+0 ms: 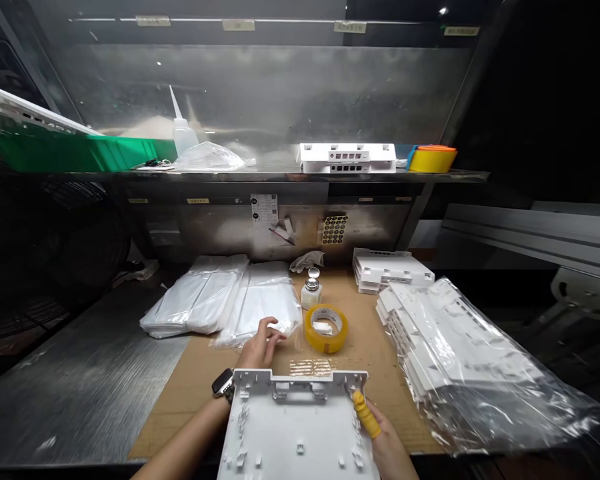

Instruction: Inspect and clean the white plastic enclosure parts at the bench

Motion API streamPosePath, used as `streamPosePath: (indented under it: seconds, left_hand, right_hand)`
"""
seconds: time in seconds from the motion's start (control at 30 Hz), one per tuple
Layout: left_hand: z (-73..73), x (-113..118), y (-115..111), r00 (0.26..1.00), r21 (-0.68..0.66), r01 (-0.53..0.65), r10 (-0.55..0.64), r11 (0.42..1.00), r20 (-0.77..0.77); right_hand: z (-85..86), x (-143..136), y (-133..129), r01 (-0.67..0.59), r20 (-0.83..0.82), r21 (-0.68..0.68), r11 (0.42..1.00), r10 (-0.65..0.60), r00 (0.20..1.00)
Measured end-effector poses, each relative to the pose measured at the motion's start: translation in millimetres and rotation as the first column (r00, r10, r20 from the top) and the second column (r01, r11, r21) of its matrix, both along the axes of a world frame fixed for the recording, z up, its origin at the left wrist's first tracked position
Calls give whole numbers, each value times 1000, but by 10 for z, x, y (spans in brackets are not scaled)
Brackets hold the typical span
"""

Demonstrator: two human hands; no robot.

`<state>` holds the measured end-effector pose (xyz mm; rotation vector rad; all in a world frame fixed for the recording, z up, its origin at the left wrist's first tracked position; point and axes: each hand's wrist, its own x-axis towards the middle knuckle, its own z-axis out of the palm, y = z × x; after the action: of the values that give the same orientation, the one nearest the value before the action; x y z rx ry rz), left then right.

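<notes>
While the right hand (pixel 389 441) pinches the panel (pixel 293 427) by its right edge, I see one digit in a yellow cover (pixel 366 415) lying over the far right corner; the other fingers are mostly hidden. The panel is at the near edge of my view, its pegs and clips facing up. I have the left hand (pixel 263 341) beyond the panel's far left corner, its fingers loosely spread and bent, by the near edge of the right-hand bag stack (pixel 266 290); I cannot tell whether it touches. A watch (pixel 223 382) sits on that wrist.

Beside that stack lies another bag stack (pixel 195 297). Right of the left hand, the tape roll (pixel 327 345) lies flat on the cardboard (pixel 365 347) covering part of the desk (pixel 87 397), with a small bottle (pixel 311 295) just behind it. To my right, bagged panels (pixel 460 333) lie in front of a panel stack (pixel 395 270).
</notes>
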<state>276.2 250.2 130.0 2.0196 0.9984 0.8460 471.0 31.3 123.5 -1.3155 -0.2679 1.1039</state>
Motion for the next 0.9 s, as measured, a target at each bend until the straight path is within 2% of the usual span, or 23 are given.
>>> streamPosePath:
  seconds: [0.1, 0.23, 0.33, 0.43, 0.57, 0.73, 0.9]
  left_hand:
    - [67, -40, 16, 997, -95, 36, -29, 995, 74]
    - [135, -70, -38, 985, -223, 99, -63, 970, 163]
    - [91, -49, -87, 978, -278, 132, -80, 952, 192]
    - [-5, -29, -95, 974, -287, 166, -112, 943, 196]
    - [-65, -95, 9, 970, -246, 194, -149, 950, 192]
    - [3, -230, 171, 983, -88, 151, -140, 985, 120]
    - [56, -184, 93, 983, 69, 182, -179, 981, -45]
  right_hand:
    - [7, -37, 44, -34, -48, 30, 999, 35, 998]
    - [129, -206, 195, -188, -152, 125, 974, 206, 967]
    - [234, -371, 370, -298, -169, 191, 935, 331, 928]
    - [281, -503, 547, -339, -200, 205, 918, 378, 904]
    - [261, -551, 667, -328, -240, 211, 921, 374, 896]
    - [163, -456, 601, -298, -248, 152, 942, 328, 912]
    - [25, -284, 430, -271, -193, 67, 960, 279, 941]
